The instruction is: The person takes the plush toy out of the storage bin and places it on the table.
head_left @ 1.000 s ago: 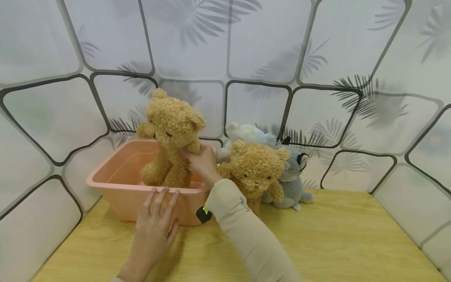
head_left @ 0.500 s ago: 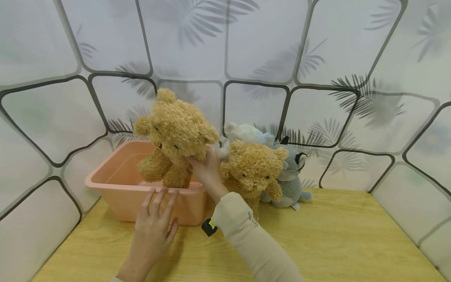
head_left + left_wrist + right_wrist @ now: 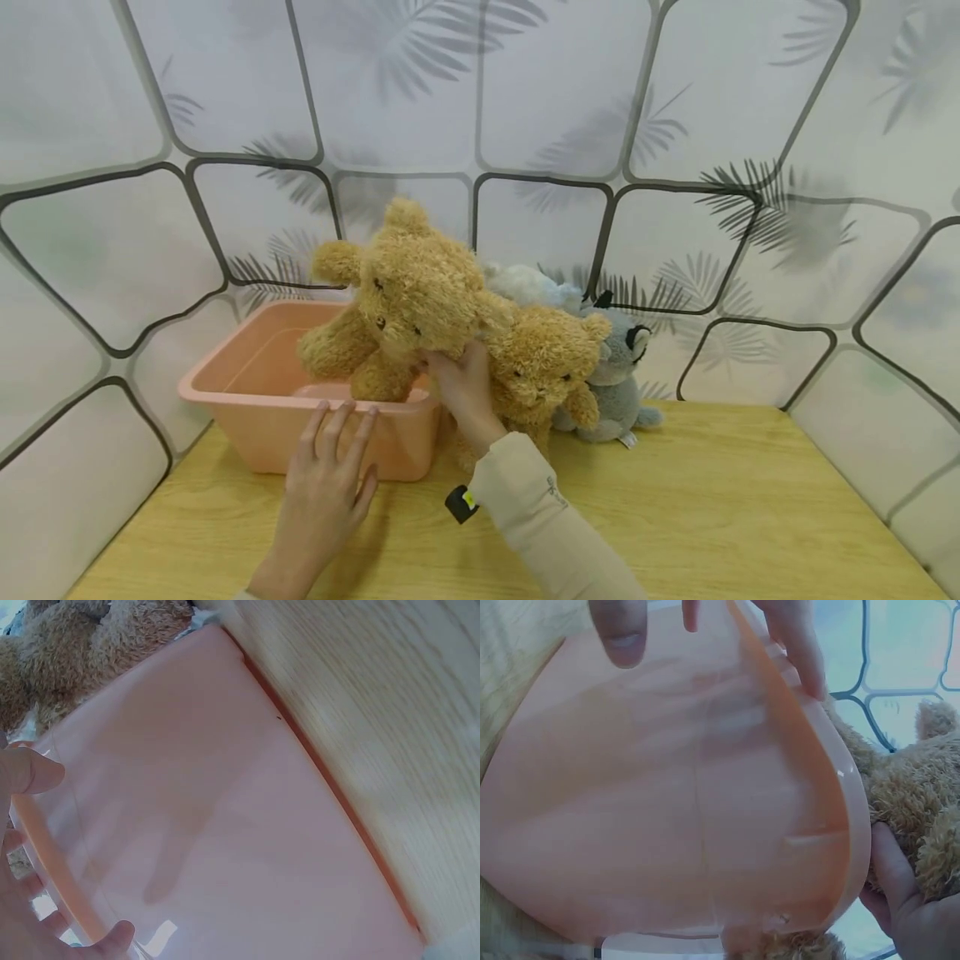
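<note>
A curly tan teddy bear [image 3: 420, 287] leans over the right end of a pink plastic basin [image 3: 240, 433], its legs still below the rim. My right hand [image 3: 465, 379] grips this bear under its head, at the neck and side. In the right wrist view the hand [image 3: 922, 922] has its thumb pressed into the plush, and the other fingers are largely hidden. My left hand [image 3: 322, 483] holds the basin's front rim, fingertips over the edge and thumb against the outer wall. The left wrist view shows the same hand [image 3: 22, 915] at the rim.
A second tan teddy bear [image 3: 543, 358] stands right of the basin, partly behind the right wrist. Behind it are a white plush toy [image 3: 536, 283] and a grey-blue plush toy [image 3: 618, 375]. Patterned fabric walls [image 3: 555, 92] enclose the wooden table [image 3: 712, 500].
The right hand has moved the held bear rightward, tipping it so its head overlaps the second bear in view. The left hand has stayed at the rim.
</note>
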`<state>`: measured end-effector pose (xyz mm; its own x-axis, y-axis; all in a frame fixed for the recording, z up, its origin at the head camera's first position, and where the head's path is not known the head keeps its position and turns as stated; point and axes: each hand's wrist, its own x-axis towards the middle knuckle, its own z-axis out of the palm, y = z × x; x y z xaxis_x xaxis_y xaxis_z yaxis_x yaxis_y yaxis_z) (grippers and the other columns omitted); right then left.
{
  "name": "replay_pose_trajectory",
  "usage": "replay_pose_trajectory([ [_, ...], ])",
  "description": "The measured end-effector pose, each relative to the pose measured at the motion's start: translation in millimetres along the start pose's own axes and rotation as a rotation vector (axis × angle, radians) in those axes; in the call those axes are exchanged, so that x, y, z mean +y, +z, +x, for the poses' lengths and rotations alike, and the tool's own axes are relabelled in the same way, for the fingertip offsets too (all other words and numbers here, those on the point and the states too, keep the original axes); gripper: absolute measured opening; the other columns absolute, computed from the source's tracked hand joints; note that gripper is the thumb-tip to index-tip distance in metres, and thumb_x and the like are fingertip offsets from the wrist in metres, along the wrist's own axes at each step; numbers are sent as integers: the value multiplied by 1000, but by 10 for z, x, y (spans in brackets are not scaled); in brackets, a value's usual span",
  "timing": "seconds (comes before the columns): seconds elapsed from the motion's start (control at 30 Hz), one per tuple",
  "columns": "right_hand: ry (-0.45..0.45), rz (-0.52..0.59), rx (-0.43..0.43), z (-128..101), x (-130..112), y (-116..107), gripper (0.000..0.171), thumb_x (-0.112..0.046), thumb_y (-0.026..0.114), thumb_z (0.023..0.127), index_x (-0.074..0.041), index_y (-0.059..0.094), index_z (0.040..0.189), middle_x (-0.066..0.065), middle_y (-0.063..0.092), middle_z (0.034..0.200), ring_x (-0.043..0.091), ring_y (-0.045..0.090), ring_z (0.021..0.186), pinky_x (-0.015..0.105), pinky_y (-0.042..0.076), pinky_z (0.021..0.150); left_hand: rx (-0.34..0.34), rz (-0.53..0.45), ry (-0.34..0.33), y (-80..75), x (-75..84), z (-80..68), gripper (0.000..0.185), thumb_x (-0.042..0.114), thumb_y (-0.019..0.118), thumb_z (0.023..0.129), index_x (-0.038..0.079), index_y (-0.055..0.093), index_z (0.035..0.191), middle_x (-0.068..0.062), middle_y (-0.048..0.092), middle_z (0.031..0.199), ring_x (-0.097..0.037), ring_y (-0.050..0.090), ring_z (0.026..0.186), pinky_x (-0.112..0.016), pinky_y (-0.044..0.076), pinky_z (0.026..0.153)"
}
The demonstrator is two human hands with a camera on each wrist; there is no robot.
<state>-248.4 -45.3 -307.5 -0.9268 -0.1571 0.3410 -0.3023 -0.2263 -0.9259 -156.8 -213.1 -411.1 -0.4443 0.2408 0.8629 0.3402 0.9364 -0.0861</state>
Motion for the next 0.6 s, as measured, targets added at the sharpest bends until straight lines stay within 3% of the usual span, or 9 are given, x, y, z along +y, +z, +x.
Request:
replay_pose_trajectory([
  [0.1, -20, 4, 8, -18, 9, -41, 35, 9, 56, 97, -7, 51, 66, 5, 48, 53, 20, 68, 57, 37, 61, 77, -3, 5, 0, -4, -6, -5, 54, 32, 35, 102, 3, 54, 143, -30, 50, 138, -55, 44, 126, -68, 49, 84],
  [0.17, -32, -6, 23, -36, 10, -62, 52, 7, 55, 97, -15, 35, 55, -3, 35, 42, 14, 57, 44, 30, 55, 62, -4, 5, -1, -8, -9, -8, 54, 33, 34, 102, 3, 53, 143, -30, 50, 138, -55, 44, 126, -68, 49, 84],
  [0.27, -52, -3, 52, -76, 14, -92, 60, 6, 55, 97, -19, 23, 52, -6, 24, 38, 11, 45, 36, 26, 32, 45, -8, 2, -2, -14, -9, -9, 54, 32, 34, 102, 3, 52, 144, -30, 50, 138, -55, 43, 127, -68, 49, 85],
  [0.33, -78, 11, 71, -106, 23, -108, 53, 6, 56, 97, -15, 30, 56, -5, 25, 40, 10, 31, 33, 24, 31, 46, -11, 1, -1, -17, -7, -8, 54, 33, 34, 103, 3, 52, 144, -30, 49, 139, -55, 43, 127, -68, 49, 85],
  [0.37, -91, 24, 79, -122, 30, -119, 45, 7, 56, 97, -14, 37, 62, -5, 30, 43, 9, 37, 36, 23, 38, 47, -12, 1, 0, -18, -6, -8, 54, 33, 34, 103, 3, 52, 144, -30, 49, 139, -55, 43, 127, -68, 49, 84],
  [0.43, -114, 12, 94, -148, 46, -142, 33, 6, 56, 96, -11, 42, 72, -6, 35, 51, 6, 31, 41, 23, 37, 50, -15, -1, 3, -20, -3, -7, 54, 33, 34, 103, 3, 52, 144, -30, 49, 139, -55, 43, 127, -68, 50, 83],
  [0.5, -124, 2, 102, -169, 53, -164, 32, 5, 57, 95, -12, 42, 72, -6, 33, 53, 6, 29, 43, 24, 35, 50, -13, -2, 3, -21, -1, -4, 54, 33, 34, 103, 3, 53, 143, -30, 49, 139, -55, 43, 127, -68, 50, 82],
  [0.57, -100, -23, 105, -191, 51, -189, 40, 3, 57, 94, -13, 41, 61, -8, 33, 51, 5, 28, 41, 24, 29, 44, -14, -3, 3, -22, -1, -2, 54, 33, 34, 103, 3, 53, 143, -30, 49, 139, -55, 43, 127, -68, 50, 81],
  [0.6, -102, -37, 106, -196, 50, -198, 47, 2, 56, 94, -15, 36, 56, -9, 28, 47, 6, 20, 40, 25, 23, 44, -14, -3, 2, -21, -2, 0, 54, 34, 34, 103, 3, 53, 143, -30, 49, 139, -55, 43, 128, -68, 50, 81],
])
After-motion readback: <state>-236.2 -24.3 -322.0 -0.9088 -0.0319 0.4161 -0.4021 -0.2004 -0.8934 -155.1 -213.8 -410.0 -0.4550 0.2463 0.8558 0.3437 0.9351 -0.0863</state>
